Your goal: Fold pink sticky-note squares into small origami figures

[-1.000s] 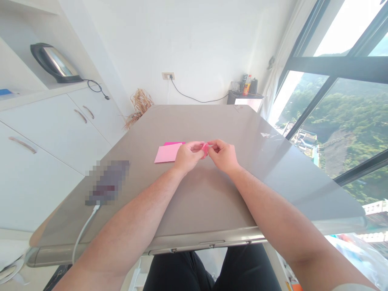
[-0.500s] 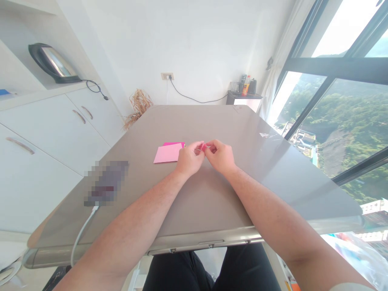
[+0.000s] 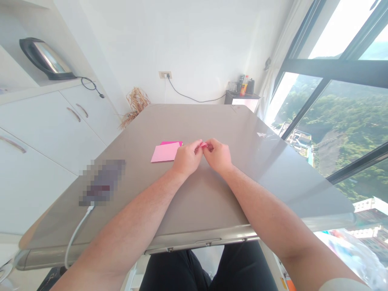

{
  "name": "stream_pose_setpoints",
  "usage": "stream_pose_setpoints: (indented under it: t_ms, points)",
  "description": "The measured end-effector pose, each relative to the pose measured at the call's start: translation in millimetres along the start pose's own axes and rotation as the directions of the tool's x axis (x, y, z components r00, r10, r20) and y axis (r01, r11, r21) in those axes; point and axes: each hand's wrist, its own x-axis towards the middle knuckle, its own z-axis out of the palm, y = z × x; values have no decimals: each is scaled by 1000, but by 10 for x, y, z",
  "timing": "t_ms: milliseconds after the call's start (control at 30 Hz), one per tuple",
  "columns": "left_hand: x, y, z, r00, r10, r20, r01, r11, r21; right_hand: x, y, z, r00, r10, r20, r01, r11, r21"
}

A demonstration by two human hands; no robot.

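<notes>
Above the middle of the grey table (image 3: 182,121), both hands meet at a small folded piece of pink paper (image 3: 203,144). My left hand (image 3: 188,157) pinches its left side, and my right hand (image 3: 217,154) pinches its right side with thumb and fingers. The fingers cover much of the paper, so its full shape is hidden. Just left of my left hand lies a light pink sheet (image 3: 165,152), on top of a brighter magenta sheet (image 3: 170,142) that shows along the far edge.
A blurred-out device (image 3: 103,182) with a white cable (image 3: 75,232) lies at the table's left. Small whitish bits (image 3: 262,134) are on the right side. A kettle (image 3: 48,60) stands on the left cabinet; bottles (image 3: 244,85) stand on a small cabinet beyond the far edge.
The view has shifted slightly, so everything sits a little further left. Both hands still hold the small pink paper, which now shows a flatter, lighter face between the fingertips.
</notes>
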Motion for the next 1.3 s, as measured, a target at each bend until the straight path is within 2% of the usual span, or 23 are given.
stream_pose_setpoints:
  t_ms: [167,500,700,867,1000,1100,1167,1300]
  points:
    - [25,43,-8,997,-59,-41,60,998,12,2,-8,37,999,3,-34,-2,1000,15]
    - [8,177,50,967,-148,-208,143,989,-40,36,-64,51,995,-9,-103,10,1000,6]
    - [1,196,76,953,-197,-230,177,978,-106,31,-72,56,982,-64,-179,59,998,-33]
    - [8,172,81,951,-178,-251,163,984,-76,54,-49,66,987,-58,-151,55,998,-22]
    - [23,169,78,944,-158,-288,152,987,-42,68,-47,88,980,-69,-185,56,996,-75]
    - [21,171,75,949,-153,-277,138,988,-73,65,-51,88,975,-68,-214,50,995,-88]
    - [10,174,74,954,-145,-262,121,987,-105,58,-53,73,975,-64,-211,59,998,-30]
    - [-14,196,73,956,-90,-278,61,992,-111,53,-56,31,987,-15,-161,52,972,228]
